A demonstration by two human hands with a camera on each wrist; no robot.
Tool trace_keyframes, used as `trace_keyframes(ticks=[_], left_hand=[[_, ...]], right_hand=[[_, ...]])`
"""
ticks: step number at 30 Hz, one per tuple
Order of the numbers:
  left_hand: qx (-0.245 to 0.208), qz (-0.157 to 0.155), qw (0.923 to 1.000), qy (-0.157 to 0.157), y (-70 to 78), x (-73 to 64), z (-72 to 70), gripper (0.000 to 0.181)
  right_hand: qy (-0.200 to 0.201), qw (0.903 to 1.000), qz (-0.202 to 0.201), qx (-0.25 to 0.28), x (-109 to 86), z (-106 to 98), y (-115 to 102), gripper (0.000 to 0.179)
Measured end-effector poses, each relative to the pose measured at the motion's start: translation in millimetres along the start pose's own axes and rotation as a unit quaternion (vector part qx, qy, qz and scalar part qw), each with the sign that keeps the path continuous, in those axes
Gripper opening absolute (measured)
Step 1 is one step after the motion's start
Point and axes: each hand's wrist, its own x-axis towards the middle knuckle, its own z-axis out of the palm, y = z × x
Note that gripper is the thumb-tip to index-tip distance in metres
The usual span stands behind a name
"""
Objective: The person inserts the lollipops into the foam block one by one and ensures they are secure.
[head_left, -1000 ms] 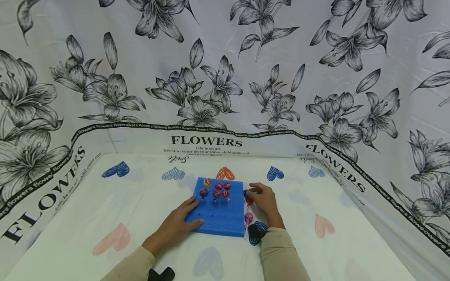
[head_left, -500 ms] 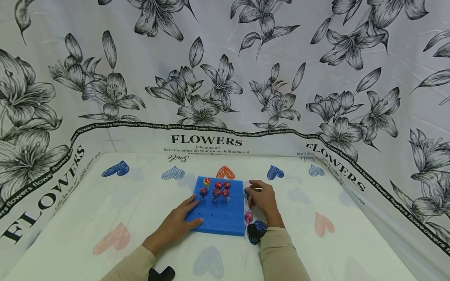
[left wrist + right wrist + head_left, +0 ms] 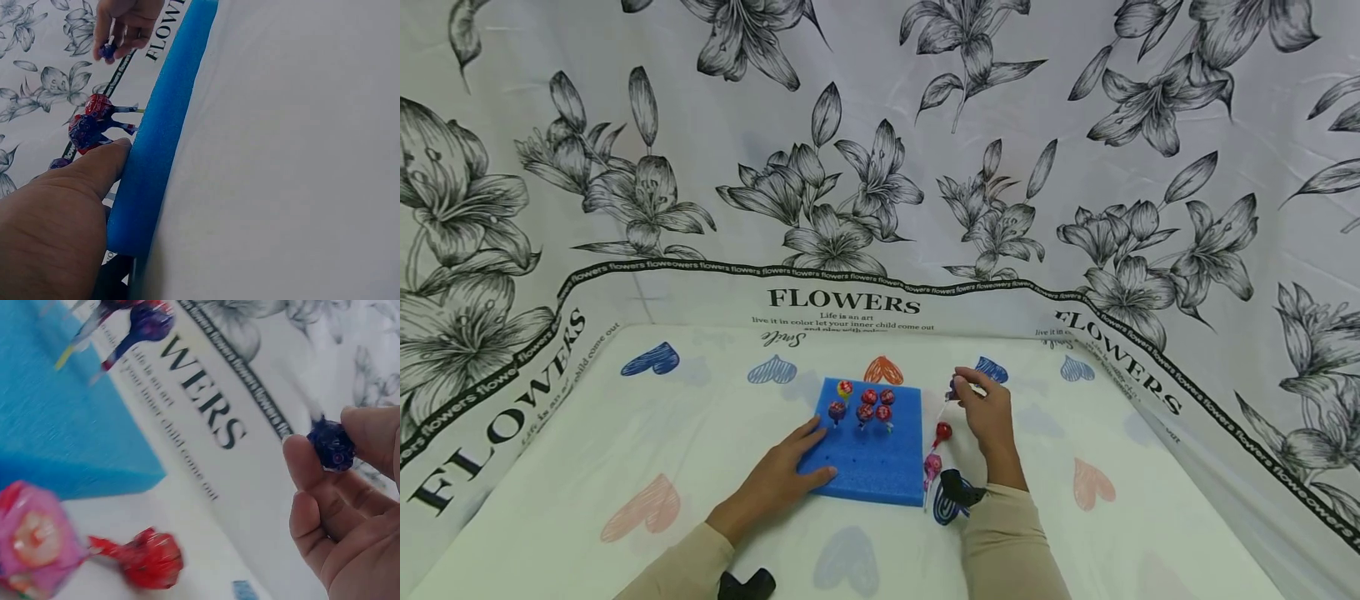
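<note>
Left hand [image 3: 772,477]: fingers extended, resting on the block [image 3: 876,475].
Right hand [image 3: 989,418]: fingers pinching a purple lollipop [image 3: 332,446].
Right of block: red lollipop [image 3: 943,431], pink lollipop [image 3: 932,464].

The foam block [image 3: 876,483] is showing blue, a red-and-yellow lollipop [image 3: 845,387] brightening its far left corner. Off the block's right edge, a purple lollipop [image 3: 332,447] is gleaming. Blue and pink hearts [image 3: 650,358] are patterning the white tablecloth [image 3: 737,433]; black flowers [image 3: 827,239], the pale curtain [image 3: 865,50].
</note>
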Motion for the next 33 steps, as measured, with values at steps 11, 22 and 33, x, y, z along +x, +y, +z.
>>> trace_keyframes(ticks=[11,22,33], left_hand=[[0.006,0.006,1.0,0.003,-1.9,2.1,0.4,0.071],[0.003,0.001,1.0,-0.004,-0.6,0.8,0.0,0.071],[0.001,0.003,1.0,-0.001,-0.5,0.8,-0.1,0.071]], right_hand=[[0.039,0.9959,-0.064,0.051,-5.3,-21.4,-47.1,0.043],[0.088,0.9796,-0.171,0.058,-20.4,-42.3,-85.7,0.034],[0.111,0.9454,-0.246,0.184,-37.4,-54.5,-116.7,0.039]])
